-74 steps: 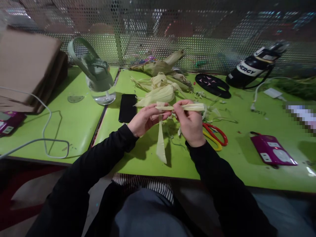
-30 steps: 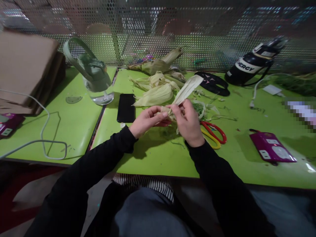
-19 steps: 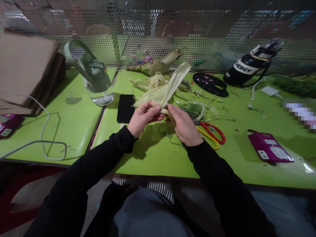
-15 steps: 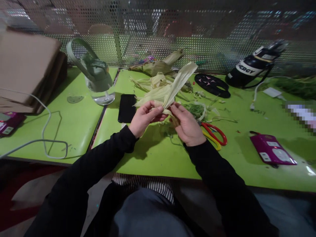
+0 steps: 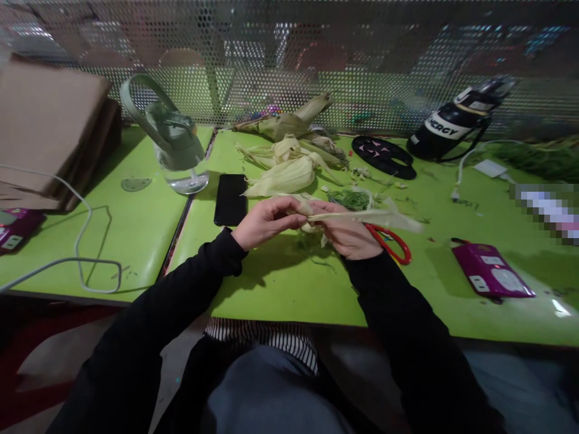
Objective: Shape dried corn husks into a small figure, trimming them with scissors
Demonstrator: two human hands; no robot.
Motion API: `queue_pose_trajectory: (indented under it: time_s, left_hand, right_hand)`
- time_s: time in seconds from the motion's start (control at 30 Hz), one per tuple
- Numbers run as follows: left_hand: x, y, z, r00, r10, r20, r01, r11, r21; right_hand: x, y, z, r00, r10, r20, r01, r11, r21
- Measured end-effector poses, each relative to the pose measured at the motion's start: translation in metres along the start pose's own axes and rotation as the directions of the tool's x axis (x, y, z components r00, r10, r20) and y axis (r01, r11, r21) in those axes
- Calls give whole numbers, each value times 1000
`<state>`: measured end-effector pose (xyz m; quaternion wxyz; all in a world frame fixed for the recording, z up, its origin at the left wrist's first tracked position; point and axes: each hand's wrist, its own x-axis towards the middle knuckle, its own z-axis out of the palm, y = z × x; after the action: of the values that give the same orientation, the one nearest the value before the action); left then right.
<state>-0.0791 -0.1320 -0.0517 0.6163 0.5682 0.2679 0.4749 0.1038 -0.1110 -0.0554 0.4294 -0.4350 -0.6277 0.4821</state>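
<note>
Between my two hands is a pale corn husk (image 5: 375,217), its long free end lying out to the right across my right hand. My left hand (image 5: 274,221) is closed, thumb and fingers pinching the husk near its gathered end. My right hand (image 5: 350,235) is closed on the same husk from the other side; its fingertips are partly hidden behind the strip. Just beyond lie more corn husks (image 5: 284,176) in a loose pile. A bundle of green strands (image 5: 350,199) sits behind my right hand. Red-handled scissors (image 5: 398,244) lie partly under that hand.
A black phone (image 5: 230,200) and a green-lidded water bottle (image 5: 181,150) stand left of the husks. Brown cardboard (image 5: 49,120) is at far left. A black palette-shaped piece (image 5: 384,158), a black bottle (image 5: 446,129) and a purple power strip (image 5: 493,269) are on the right. A perforated screen (image 5: 280,72) borders the back.
The husk's long end has swung down from pointing up and away to lying rightward over my right hand. Both hands keep hold near the same spot.
</note>
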Motion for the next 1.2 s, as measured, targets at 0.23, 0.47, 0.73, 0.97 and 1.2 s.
queue_pose_trajectory:
  time_s: [0.23,0.47,0.73,0.97,1.2]
  left_hand:
    - [2,-7,10,925,-190,-328,101,957,-270]
    - [3,-10,5,912,-211,-352,200,977,-67]
    - [0,-22,-3,979,47,-196,68,839,540]
    - [1,-17,-3,997,-71,5,67,970,235]
    - [1,-20,-5,985,133,-113,-109,974,197]
  right_hand:
    - [-2,8,16,938,-131,-321,153,987,45]
    - [-16,0,11,635,-772,28,340,247,-907]
    - [-16,-8,15,549,-800,243,494,76,-866]
    - [-14,-4,11,664,-732,155,511,293,-808]
    - [-13,-9,10,901,-431,-45,300,696,-652]
